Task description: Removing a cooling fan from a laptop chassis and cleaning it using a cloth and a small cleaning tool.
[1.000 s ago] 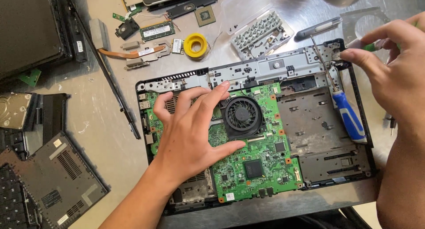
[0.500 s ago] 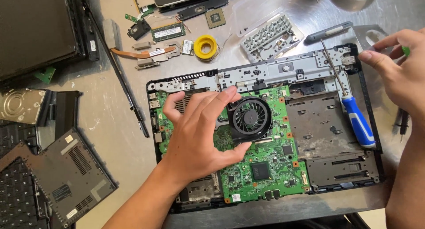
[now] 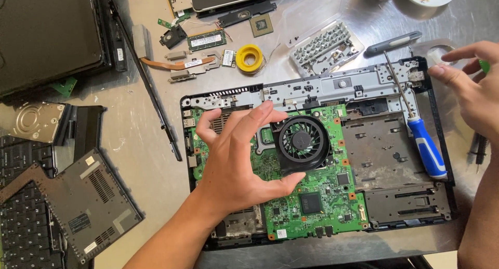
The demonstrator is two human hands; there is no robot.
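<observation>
A stripped laptop base (image 3: 338, 84) lies on the metal table, its green motherboard (image 3: 332, 196) and round black fan (image 3: 303, 142) exposed. My left hand (image 3: 234, 165) is over the board's left half. Its fingers are apart and curved around the fan's left side, with the thumb at the fan's lower edge. It holds nothing. My right hand (image 3: 475, 97) is at the base's top right corner, fingers pointing at the hinge bracket. A small green thing (image 3: 486, 66) shows between its fingers. A blue-handled screwdriver (image 3: 427, 146) rests on the base's right side.
Behind the base lie a yellow roll (image 3: 250, 57), a clear case of bits (image 3: 325, 48), a memory stick (image 3: 207, 40), a copper heat pipe (image 3: 176, 63) and a grey-handled screwdriver (image 3: 393, 42). A black cover panel (image 3: 86, 201), a keyboard (image 3: 21, 222) and a hard drive (image 3: 34, 120) lie at the left.
My left hand has risen off the board and curled around the fan's left side. My right hand has drawn back to the right, away from the screwdriver's shaft.
</observation>
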